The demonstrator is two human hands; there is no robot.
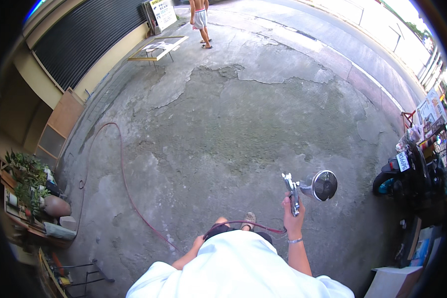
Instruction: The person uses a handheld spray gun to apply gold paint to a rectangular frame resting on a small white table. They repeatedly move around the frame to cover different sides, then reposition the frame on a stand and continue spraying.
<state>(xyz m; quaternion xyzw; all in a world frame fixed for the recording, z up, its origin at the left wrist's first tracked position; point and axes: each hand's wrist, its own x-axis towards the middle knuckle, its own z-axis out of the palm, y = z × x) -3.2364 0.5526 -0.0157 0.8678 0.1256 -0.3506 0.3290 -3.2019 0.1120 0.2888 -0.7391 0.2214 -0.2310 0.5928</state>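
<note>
In front of me at the right, my right hand [291, 214] is wrapped round the handle of a metal spray gun [293, 191] with a round silver cup [325, 186] on its side. A thin dark red air hose [263, 228] runs from below the gun's handle across my body to my left hand [198, 243]. My left hand is closed on this hose at my left side, its fingers partly hidden by my white shirt. Beyond it, the hose trails over the concrete floor in a long loop to the left.
A yellowish frame [171, 49] rests on a stand far ahead, near another person [200, 22]. Potted plants [27, 181] and a wooden panel [64, 114] line the left side. A parked motorcycle [407, 171] stands at the right, a white box [393, 280] at lower right. The concrete [223, 124] is cracked.
</note>
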